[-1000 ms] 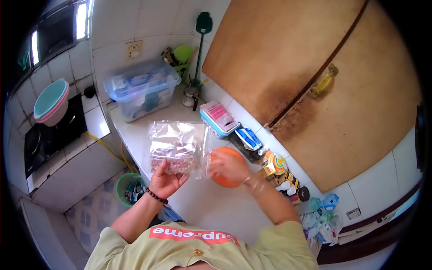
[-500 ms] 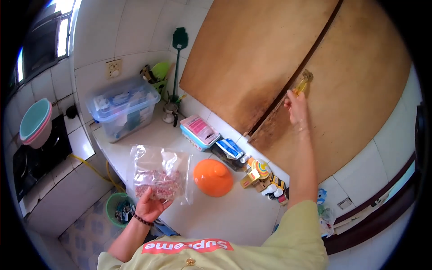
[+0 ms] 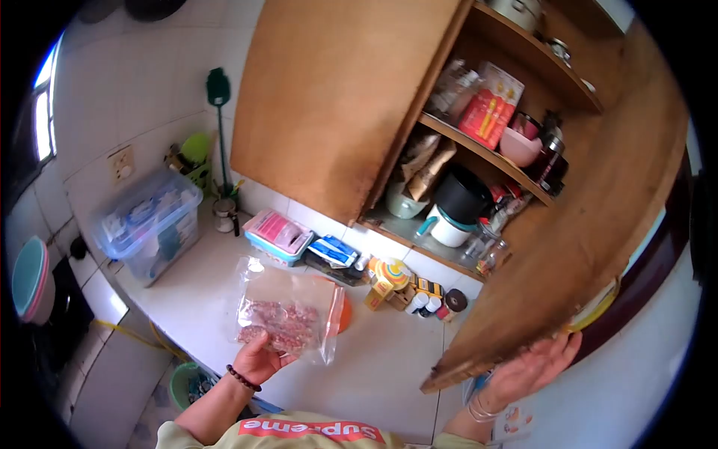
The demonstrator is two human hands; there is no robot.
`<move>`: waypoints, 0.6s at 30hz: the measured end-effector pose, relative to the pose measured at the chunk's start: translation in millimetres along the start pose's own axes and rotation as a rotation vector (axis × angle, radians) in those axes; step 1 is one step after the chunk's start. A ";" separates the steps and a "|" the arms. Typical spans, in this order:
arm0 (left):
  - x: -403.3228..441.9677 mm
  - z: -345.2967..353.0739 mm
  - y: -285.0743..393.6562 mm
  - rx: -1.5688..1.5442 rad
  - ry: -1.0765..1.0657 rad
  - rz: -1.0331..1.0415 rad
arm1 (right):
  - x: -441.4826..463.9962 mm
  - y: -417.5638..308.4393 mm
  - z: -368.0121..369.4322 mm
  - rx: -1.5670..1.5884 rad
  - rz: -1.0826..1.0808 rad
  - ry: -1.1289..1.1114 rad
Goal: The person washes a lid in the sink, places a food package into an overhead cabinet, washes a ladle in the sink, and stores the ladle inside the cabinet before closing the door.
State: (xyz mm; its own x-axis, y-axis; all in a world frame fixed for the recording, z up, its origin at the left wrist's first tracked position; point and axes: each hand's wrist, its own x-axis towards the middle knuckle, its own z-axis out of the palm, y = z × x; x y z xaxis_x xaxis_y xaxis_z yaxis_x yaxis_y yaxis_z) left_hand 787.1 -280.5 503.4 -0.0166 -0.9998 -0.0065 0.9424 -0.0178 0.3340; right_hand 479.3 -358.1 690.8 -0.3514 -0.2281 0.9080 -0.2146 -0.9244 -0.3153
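Note:
My left hand (image 3: pixel 262 361) grips the lower edge of a clear plastic bag (image 3: pixel 284 310) with pink-red, crumbly contents, held above the counter. Behind the bag, an orange lid (image 3: pixel 344 313) is partly hidden. At the lower right, my right hand (image 3: pixel 535 365) has its fingers spread against the edge of the swung-out cabinet door (image 3: pixel 553 277), just beneath its yellow handle (image 3: pixel 598 308). The opened cabinet shows a red-and-white box (image 3: pixel 490 112), a pink bowl (image 3: pixel 520 147), a black pot (image 3: pixel 461 196) and jars on its shelves.
A clear storage bin (image 3: pixel 153 224) stands at the counter's back left. Along the wall are a pink-topped container (image 3: pixel 278 234), blue packets (image 3: pixel 333 251) and small bottles (image 3: pixel 425 303). A green bucket (image 3: pixel 183 385) is on the floor; basins (image 3: pixel 34 280) sit at the far left.
The right cabinet door has swung open, showing the shelves. My right hand went from beside the bag to the handle, then down and right with the door. My left hand still holds the bag.

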 end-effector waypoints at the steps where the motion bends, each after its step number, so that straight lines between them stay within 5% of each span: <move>1: 5.0 3.4 -1.4 0.020 0.004 -0.033 | 1.9 -11.9 -6.8 -0.101 -0.008 0.066; 5: 25.4 12.6 -5.8 0.086 -0.049 -0.121 | 7.6 -30.7 -44.7 -0.070 0.111 0.199; 9: 43.8 17.2 -13.7 0.142 -0.126 -0.165 | -2.8 -44.5 -54.0 -0.496 -0.055 0.221; 11: 47.6 34.7 -14.9 0.153 -0.119 -0.194 | -16.6 -34.0 -60.1 -0.652 -0.413 0.023; 12: 48.1 40.8 -16.0 0.212 -0.144 -0.176 | -23.9 -32.3 -52.5 -0.615 -0.334 -0.080; 14: 46.6 44.3 -18.2 0.265 -0.172 -0.167 | -44.3 -26.1 -28.9 -0.314 0.237 -0.243; 18: 40.8 53.1 -19.8 0.226 -0.200 -0.121 | -75.5 17.5 8.1 -0.020 0.713 -0.865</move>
State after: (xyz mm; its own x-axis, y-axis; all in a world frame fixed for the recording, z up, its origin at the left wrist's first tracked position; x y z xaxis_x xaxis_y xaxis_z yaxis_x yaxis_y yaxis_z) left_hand 750.0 -321.0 546.6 -0.2104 -0.9703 0.1191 0.8319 -0.1137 0.5432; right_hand 509.5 -359.5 618.9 0.3503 -0.8461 0.4018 -0.2348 -0.4946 -0.8368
